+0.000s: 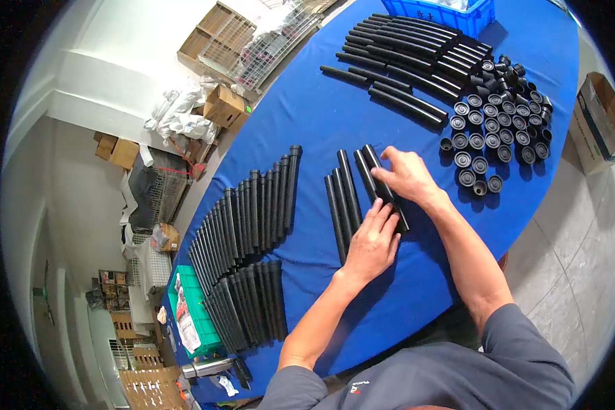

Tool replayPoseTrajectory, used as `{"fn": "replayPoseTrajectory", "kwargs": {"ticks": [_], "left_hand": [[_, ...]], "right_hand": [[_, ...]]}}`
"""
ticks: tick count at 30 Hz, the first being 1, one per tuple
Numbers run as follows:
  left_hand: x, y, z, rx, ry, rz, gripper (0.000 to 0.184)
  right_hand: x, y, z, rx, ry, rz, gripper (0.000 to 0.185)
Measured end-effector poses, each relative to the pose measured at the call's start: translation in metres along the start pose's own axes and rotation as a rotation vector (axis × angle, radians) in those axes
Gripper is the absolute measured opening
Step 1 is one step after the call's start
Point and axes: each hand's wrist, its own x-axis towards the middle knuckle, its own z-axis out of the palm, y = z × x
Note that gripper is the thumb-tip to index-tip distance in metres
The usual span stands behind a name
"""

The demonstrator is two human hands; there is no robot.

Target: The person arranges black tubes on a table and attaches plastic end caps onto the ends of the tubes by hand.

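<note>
Several black tubes (345,198) lie side by side on the blue cloth in front of me. My left hand (374,242) rests on the lower part of the tubes at the right of this group, fingers spread. Over the upper part of the rightmost tube, my right hand (406,174) has its thumb and fingers curled round or against it; the grip is partly hidden. Left of the group stand rows of black tubes with wider caps at their top ends (255,212).
Plain black tubes (403,51) and many round black caps (492,126) lie at the upper right, below a blue crate (451,17). A green crate (195,311) sits at the lower left. A cardboard box (598,126) stands beyond the right table edge.
</note>
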Motion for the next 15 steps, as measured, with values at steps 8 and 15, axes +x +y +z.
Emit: {"fn": "replayPoseTrajectory", "kwargs": {"ticks": [8,15], "left_hand": [[-0.038,-0.071,-0.011,-0.194,0.241,-0.575,0.062],[-0.048,-0.054,-0.009,-0.061,0.231,-0.621,0.054]], "right_hand": [[-0.011,-0.001,0.018,-0.127,-0.299,-0.123,0.045],[-0.021,-0.011,0.036,-0.035,-0.357,-0.197,0.039]]}}
